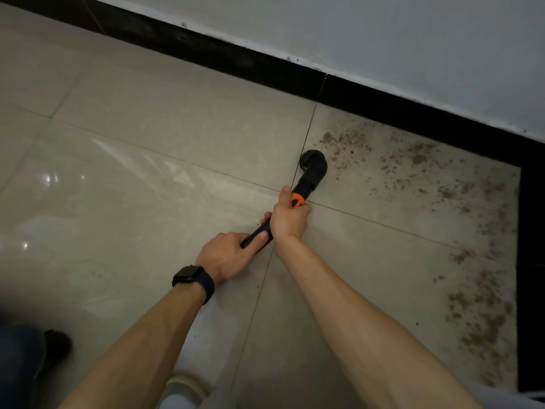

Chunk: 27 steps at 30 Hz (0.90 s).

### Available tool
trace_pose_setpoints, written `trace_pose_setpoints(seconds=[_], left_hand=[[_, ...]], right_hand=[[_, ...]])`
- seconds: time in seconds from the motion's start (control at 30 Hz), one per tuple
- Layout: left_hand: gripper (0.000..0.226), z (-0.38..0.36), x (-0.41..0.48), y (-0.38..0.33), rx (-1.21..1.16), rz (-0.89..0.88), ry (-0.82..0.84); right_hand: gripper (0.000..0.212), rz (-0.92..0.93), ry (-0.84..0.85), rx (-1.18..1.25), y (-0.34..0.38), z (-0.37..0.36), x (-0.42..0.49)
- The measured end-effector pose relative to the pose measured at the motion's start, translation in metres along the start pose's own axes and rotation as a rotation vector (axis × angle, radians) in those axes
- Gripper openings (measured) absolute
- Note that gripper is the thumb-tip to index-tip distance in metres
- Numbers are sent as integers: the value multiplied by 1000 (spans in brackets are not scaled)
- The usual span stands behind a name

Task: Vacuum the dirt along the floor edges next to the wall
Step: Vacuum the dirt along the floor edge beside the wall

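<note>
Wand [303, 185] gripped by left hand [227, 256], right hand [290, 221]; brush head [315, 162] beside dirt [418, 157].

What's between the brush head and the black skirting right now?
In the head view, only floor tile sprinkled with brown dirt lies between the brush head and the black skirting; nothing else sits there.

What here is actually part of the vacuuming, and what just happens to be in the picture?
Part of the job:
vacuum tube
brush nozzle
dirt
black skirting
left hand and right hand, both gripping the tube

Just there:
wristwatch
dark shoe
</note>
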<state>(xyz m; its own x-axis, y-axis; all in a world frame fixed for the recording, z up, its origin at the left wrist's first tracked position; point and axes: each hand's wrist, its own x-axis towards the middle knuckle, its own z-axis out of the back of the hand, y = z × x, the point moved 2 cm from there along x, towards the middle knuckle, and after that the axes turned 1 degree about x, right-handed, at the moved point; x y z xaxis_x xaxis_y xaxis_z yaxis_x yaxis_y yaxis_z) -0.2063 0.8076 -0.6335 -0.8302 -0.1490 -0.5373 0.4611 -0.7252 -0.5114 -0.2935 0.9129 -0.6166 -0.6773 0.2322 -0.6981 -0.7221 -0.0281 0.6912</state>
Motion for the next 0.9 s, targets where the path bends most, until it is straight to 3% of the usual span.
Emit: trace_pose_setpoints(seconds=[0.27, 0.57, 0.7, 0.9], left_hand=[[87, 13, 40, -15, -24, -9, 1], [82, 22, 66, -31, -51, 6, 20], [80, 40, 46, -35, -76, 46, 15], [74, 93, -39, -13, -127, 204, -106]], right_hand=[[47, 21, 25, 22, 31, -10, 32], [42, 14, 68, 95, 51, -15, 62], [26, -69, 253, 245, 56, -14, 47], [17, -135, 583, 231, 58, -43, -37]])
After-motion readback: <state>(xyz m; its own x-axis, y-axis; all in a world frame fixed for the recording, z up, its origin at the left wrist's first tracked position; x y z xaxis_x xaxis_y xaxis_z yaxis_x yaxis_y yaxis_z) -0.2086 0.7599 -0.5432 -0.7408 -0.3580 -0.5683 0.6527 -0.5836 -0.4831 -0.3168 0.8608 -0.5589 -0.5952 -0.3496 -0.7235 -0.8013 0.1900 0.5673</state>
